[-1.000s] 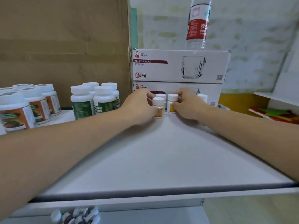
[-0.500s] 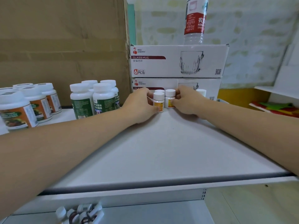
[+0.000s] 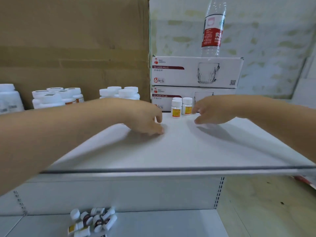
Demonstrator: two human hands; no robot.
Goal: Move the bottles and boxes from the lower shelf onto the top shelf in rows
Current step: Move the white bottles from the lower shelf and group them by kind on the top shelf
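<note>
Small white bottles with yellow labels [image 3: 181, 108] stand in a tight group at the back of the white top shelf [image 3: 171, 151], against the lower glass-mug box. My left hand [image 3: 145, 118] hovers over the shelf just left of them, fingers loosely curled and holding nothing. To the bottles' right my right hand [image 3: 210, 112] is pulled back a little, fingers relaxed, holding nothing. On the lower shelf [image 3: 153, 223] lies a heap of several small bottles [image 3: 92, 221] on their sides.
Larger white bottles [image 3: 119, 93] and orange-labelled ones [image 3: 56, 98] stand at the left of the top shelf before a big cardboard box [image 3: 73, 45]. Two stacked glass-mug boxes [image 3: 196, 72] carry a water bottle [image 3: 212, 29]. The shelf's front edge [image 3: 171, 169] runs across the view.
Both hands have let go of the small yellow-labelled bottles and drawn back toward me. The view has tilted down, showing more of the lower shelf.
</note>
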